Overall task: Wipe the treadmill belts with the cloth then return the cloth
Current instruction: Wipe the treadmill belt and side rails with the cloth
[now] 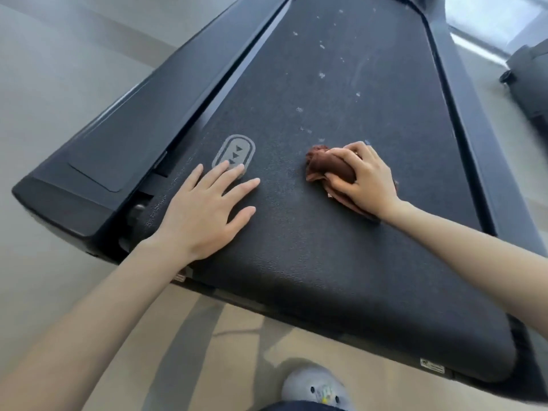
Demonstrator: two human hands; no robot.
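Two hands on the treadmill belt [326,262] rn, only one doing any work. Right hand [360,178] has its grip clenched round a brown cloth [323,161]. The fingers curl over the top and press it onto the belt, a bit right of centre, towards the near end. Left hand [204,215] lies flat w/ fingers spread, grip released, holding nothing. It just rests on the belt w/ fingertips touching the oval arrow marking [234,155].

Handling: cloth is soft and light, prob microfibre or terry, can't tell which at this res. Zero stiffness, so imo it'd bunch up and slide out if you only pinched a corner. Best hold is basically what's there: bulk wadded under the palm, fingers over the hump, push down. Belt surface is textured, so I'd expect it to drag on the fabric rather than let it skate.

Orientation: cloth is scrunched into a fat roll, long axis diagonal across the belt. One rumpled end pokes out past the fingertips toward the far left. The other end is a loose flap trailing under the wrist toward the right rail [474,143]. Belt's long axis runs away from the person, near edge by the shoe [317,390], far end out of frame up top.

Pale specks [321,75] dot the belt beyond the cloth, so plenty left to wipe. Returning the cloth is a ways off.
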